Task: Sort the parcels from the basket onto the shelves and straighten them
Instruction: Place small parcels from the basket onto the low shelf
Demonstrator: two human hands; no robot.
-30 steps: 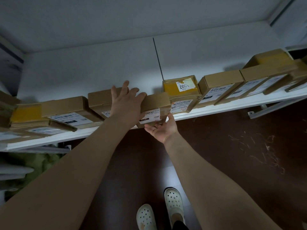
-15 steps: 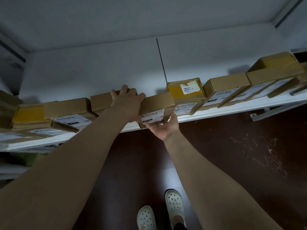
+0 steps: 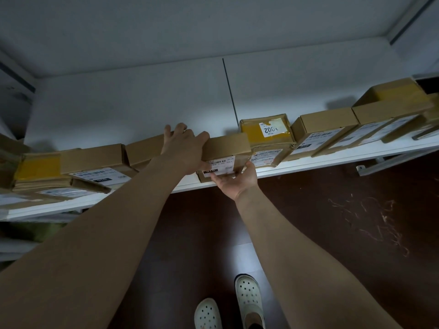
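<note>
Right now the brown parcel (image 3: 225, 149) sits mid-frame on the white shelf (image 3: 316, 161), its front edge jutting past the lip. One left hand (image 3: 187, 148) curls over its top left corner; the right hand (image 3: 235, 180) grips the lower front edge from beneath, thumb up the side. A yellow-taped parcel (image 3: 266, 131) touches its right side, with bare wall behind.

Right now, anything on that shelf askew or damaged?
The yellow-taped cardboard parcel marked 002 looks dented and wrinkled. Left of the held brown cardboard box, a labelled brown box leans tilted across flat parcels.
</note>
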